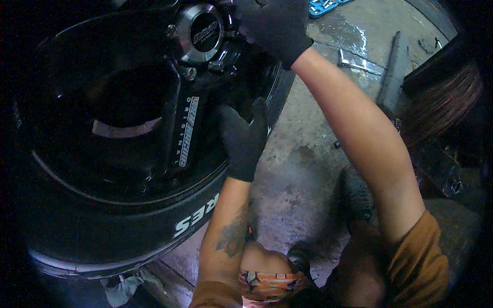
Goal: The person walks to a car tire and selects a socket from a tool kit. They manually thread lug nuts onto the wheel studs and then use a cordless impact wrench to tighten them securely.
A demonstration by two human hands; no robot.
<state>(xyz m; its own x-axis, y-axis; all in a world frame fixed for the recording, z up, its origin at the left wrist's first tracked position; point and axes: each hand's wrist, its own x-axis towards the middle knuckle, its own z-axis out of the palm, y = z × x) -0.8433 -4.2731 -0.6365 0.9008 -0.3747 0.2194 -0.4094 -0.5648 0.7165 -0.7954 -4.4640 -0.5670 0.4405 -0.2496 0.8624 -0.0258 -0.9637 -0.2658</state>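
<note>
A large black wheel (pixel 182 110) with a black tyre (pixel 123 231) fills the left side, its face turned up towards me. At its hub is a round silver-rimmed centre cap (pixel 200 33), ringed by lug nuts (pixel 216 66). My right hand (pixel 277 25), in a black glove, is at the hub beside the lug nuts. Its fingers are hidden by the glove's back and the frame's top edge. Lower down, my left hand (pixel 244 136), also black-gloved, is at the wheel's right side, thumb and fingers apart. Its fingertips fade into the dark wheel.
On the concrete floor (pixel 287 190) lie a silver hand tool (pixel 359 62) and a long grey bar (pixel 393 72). A blue tool case (pixel 323 6) sits at the top. Brown bristle-like strands (pixel 444 108) hang at right. A pale cloth (pixel 123 290) is below the tyre.
</note>
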